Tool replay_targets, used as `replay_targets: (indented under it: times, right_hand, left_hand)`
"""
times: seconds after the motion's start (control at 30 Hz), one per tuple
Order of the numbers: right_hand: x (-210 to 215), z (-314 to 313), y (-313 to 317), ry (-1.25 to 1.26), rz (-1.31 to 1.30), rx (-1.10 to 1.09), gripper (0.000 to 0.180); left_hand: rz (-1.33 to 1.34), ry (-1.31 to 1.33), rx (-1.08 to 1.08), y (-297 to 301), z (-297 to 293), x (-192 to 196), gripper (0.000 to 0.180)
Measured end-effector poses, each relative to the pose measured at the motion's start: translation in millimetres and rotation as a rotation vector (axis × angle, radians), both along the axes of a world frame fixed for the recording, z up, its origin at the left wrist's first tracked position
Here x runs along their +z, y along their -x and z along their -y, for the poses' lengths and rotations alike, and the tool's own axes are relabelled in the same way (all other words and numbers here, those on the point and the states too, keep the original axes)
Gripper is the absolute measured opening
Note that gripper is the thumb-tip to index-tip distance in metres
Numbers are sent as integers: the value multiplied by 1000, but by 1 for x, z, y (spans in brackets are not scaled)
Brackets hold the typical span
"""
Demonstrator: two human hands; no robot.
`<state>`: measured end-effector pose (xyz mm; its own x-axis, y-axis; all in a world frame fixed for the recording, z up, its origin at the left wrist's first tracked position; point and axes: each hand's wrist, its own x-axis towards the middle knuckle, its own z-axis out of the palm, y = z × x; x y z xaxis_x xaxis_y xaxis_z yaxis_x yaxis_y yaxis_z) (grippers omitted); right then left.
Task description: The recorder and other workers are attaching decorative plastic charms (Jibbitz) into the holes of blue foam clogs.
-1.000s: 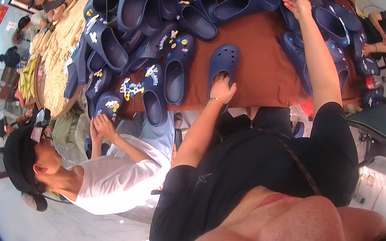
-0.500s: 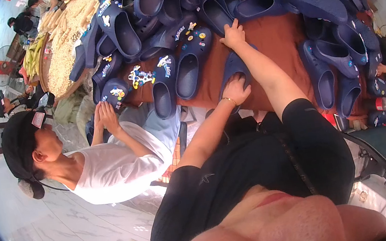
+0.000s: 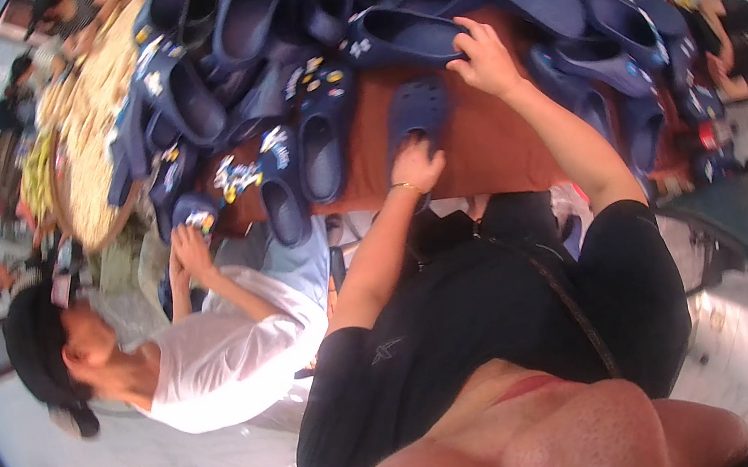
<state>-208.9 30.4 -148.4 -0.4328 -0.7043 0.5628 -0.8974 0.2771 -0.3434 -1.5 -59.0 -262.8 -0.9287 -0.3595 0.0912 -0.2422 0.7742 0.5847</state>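
Note:
The fingers of my left hand (image 3: pixel 418 166) are tucked into the foot opening of a plain navy clog (image 3: pixel 421 107), which lies toe-away on the brown cloth. No charms show on it. My right hand (image 3: pixel 485 57) is farther off, its thumb and fingers curled round the heel end of another navy clog (image 3: pixel 406 36) at the front of the pile. To the left, navy clogs with colourful charms (image 3: pixel 323 82) lie near a small heap of loose charms (image 3: pixel 238 177).
A big pile of navy clogs (image 3: pixel 251 13) covers the table's far side. More clogs (image 3: pixel 641 128) line the right edge. At left a person in white (image 3: pixel 236 353) handles a charmed clog (image 3: pixel 194 211). A chair (image 3: pixel 742 209) stands at right; a round tray (image 3: pixel 96 180) lies far left.
The clog at my right hand has swung round, its heel now toward the right. My right hand has opened a gap from my left; the whole view has shifted.

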Motion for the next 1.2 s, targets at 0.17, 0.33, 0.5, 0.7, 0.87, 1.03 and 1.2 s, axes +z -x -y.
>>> replay_targets:
  times: [0.17,0.33,0.5,0.7,0.87,1.03,1.2]
  right_hand:
    - [40,-73,-13,-23,-4,18,32]
    - [78,-133,13,142,-248,-268,29]
    - [83,-166,88,203,-457,-665,30]
    - [65,-124,114,-2,-382,-1085,35]
    - [43,12,46,201,345,-330,43]
    - [35,135,-63,192,1695,217,88]
    - [44,214,-119,300,1865,336,64]
  left_hand:
    - [25,90,-31,-1,5,-1,48]
    - [45,94,-19,2,5,-1,47]
    - [16,94,-29,1,1,7,52]
    - [26,68,-10,-3,0,3,52]
    - [57,45,12,-6,0,6,53]
    - [38,22,-30,1,2,4,52]
    - [-167,96,-166,-1,22,-55,52]
